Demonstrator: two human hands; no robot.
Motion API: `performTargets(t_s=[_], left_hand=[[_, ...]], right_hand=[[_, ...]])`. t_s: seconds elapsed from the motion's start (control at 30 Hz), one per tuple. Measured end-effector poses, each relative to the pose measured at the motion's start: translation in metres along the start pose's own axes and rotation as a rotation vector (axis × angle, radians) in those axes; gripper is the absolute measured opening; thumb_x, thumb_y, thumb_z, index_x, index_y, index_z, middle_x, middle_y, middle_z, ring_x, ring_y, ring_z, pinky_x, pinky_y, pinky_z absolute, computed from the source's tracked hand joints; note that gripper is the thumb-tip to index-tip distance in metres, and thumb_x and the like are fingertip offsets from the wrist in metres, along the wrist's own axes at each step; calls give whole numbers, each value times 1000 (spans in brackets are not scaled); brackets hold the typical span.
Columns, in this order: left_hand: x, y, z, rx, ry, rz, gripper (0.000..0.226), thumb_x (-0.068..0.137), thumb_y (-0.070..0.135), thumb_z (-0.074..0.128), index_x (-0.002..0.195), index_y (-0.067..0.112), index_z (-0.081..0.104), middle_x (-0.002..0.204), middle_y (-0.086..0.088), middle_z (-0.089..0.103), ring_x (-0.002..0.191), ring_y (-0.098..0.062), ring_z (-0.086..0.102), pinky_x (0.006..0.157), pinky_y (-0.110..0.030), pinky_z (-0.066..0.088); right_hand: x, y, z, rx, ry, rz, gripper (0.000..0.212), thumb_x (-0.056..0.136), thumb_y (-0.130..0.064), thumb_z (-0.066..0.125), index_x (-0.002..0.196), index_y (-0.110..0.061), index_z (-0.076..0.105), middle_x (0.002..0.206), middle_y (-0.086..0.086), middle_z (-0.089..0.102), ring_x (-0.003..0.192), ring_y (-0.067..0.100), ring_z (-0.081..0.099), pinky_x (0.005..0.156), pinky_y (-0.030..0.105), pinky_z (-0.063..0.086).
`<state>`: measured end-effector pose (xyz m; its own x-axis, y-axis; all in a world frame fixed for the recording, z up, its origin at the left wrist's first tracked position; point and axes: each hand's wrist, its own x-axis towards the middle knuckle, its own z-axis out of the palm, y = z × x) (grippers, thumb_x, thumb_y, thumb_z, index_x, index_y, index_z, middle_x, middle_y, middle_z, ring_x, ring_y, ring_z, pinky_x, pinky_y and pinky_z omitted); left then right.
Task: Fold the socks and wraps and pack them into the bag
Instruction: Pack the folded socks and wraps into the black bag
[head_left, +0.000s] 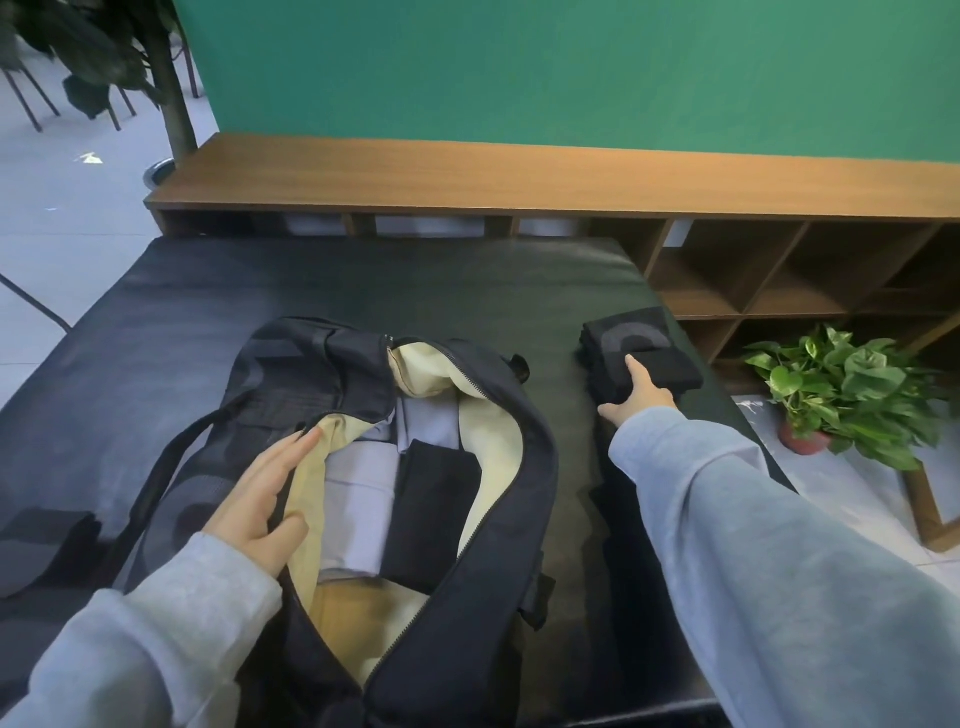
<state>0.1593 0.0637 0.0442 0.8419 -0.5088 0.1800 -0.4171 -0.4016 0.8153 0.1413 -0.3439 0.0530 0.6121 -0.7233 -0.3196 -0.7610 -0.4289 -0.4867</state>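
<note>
A dark duffel bag (498, 467) lies unzipped on the black table, showing its cream lining. Inside it sit pale folded cloths (358, 478) and one black folded piece (431, 514). My left hand (265, 493) holds the bag's left edge back, fingers fairly straight along the lining and the thumb hooked over the rim. To the right of the bag lies a stack of black folded wraps (639, 348) with a grey curved mark. My right hand (636, 397) reaches to its near edge, the thumb on top of the stack and the fingers tucked under it.
The black padded table (208, 291) ends just right of the stack. Behind it runs a wooden shelf unit (519, 182) against a green wall. A potted green plant (847, 389) stands on the floor at the right. Dark cloth (41, 540) lies at the table's left edge.
</note>
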Motion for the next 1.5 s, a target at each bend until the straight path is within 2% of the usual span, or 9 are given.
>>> performTargets(t_s=[0.23,0.47,0.67,0.77,0.87,0.93,1.1,1.2,1.5], left_hand=[[-1,5,0,26,14,-39,78,65,21,42,120,74,27,138,22,32,130,16,23,101,0,18],[-1,8,0,35,25,-36,85,64,11,42,118,75,27,136,27,32,127,20,23,100,2,19],[-2,10,-1,21,2,-8,73,58,37,36,120,75,27,129,49,29,127,21,22,102,0,18],[-1,13,-1,20,7,-11,73,60,35,40,122,72,29,136,31,30,128,18,22,104,-4,18],[-1,9,1,63,20,-21,76,73,-5,54,129,43,34,142,7,31,136,-7,23,109,-21,19],[-1,9,1,82,24,-27,80,73,-23,50,129,31,34,141,4,30,136,-10,23,104,-14,17],[0,16,-1,117,44,-57,79,73,-23,50,137,20,32,139,7,28,132,-7,22,106,-22,18],[-1,22,0,133,44,-47,79,71,-23,49,134,23,31,139,4,29,131,-8,23,106,-21,19],[-4,45,-4,178,86,-100,74,74,-23,44,139,12,37,147,-7,30,138,-19,24,105,-19,18]], right_hand=[[6,-10,0,-123,-33,50,81,83,-34,69,146,-39,18,138,16,26,111,38,49,93,43,40],[0,-7,7,-117,3,59,71,80,-38,70,139,-33,31,133,14,29,98,39,54,82,40,45],[-32,8,10,-97,8,34,64,82,-36,67,137,-31,34,132,12,30,96,36,54,76,36,43],[-57,16,12,-99,3,-20,58,84,-38,64,135,-30,38,131,10,32,96,33,54,82,35,44],[-89,22,16,-116,-20,-70,50,84,-45,61,129,-31,44,128,9,35,105,29,50,88,36,45],[-110,27,19,-105,-24,-103,43,84,-50,60,123,-32,51,125,8,37,110,28,47,89,34,43],[-137,36,22,-5,-76,-128,30,92,-48,49,93,-23,66,109,3,38,86,26,53,75,28,41],[-137,36,25,12,-34,-166,24,95,-29,49,75,-35,61,109,7,54,83,28,59,74,28,46],[-152,19,9,23,-79,-174,53,88,-12,43,124,-50,51,125,0,55,116,26,44,98,31,41]])
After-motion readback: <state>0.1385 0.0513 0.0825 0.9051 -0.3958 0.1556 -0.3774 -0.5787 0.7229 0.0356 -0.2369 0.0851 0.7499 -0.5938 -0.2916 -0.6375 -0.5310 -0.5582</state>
